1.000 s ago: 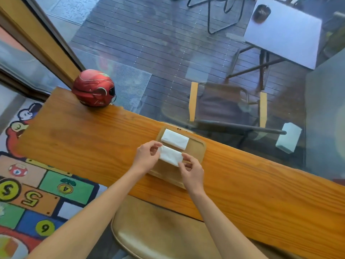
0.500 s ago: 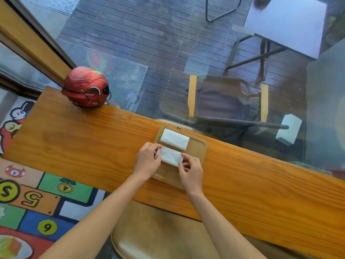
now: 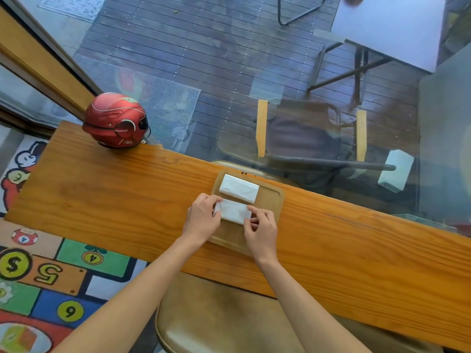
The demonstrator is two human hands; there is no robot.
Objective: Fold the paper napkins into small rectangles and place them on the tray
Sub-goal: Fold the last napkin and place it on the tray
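Head view, looking down over a long wooden tabletop (image 3: 107, 200) set against a window. A shallow wooden tray (image 3: 270, 200) with rounded corners lies near the middle of the tabletop, close to its far edge. Two folded white paper napkins, each a small rectangle, lie on the tray. The far napkin (image 3: 239, 187) rests flat and untouched toward the tray's far left corner. The near napkin (image 3: 234, 212) lies just beside it, parallel, the two narrowly apart or barely touching along their long sides; which cannot be told.

The left hand (image 3: 202, 220) holds the left end of the near napkin, its fingers (image 3: 212, 200) curled and closed on that end. The right hand (image 3: 261, 231) meets the napkin's right end, fingers bent, with thumb and forefinger pinched on the corner. Both forearms reach in from the lower edge, bare.

A red motorcycle helmet (image 3: 116, 121) stands at the far left end of the tabletop, well apart from the tray. A tan padded stool seat (image 3: 216, 324) shows below the tabletop between the forearms. A colourful game-board rug (image 3: 51, 273) with numbers and coin symbols covers the floor at lower left. Beyond the glass lie dark decking, a folding chair and a pale table.
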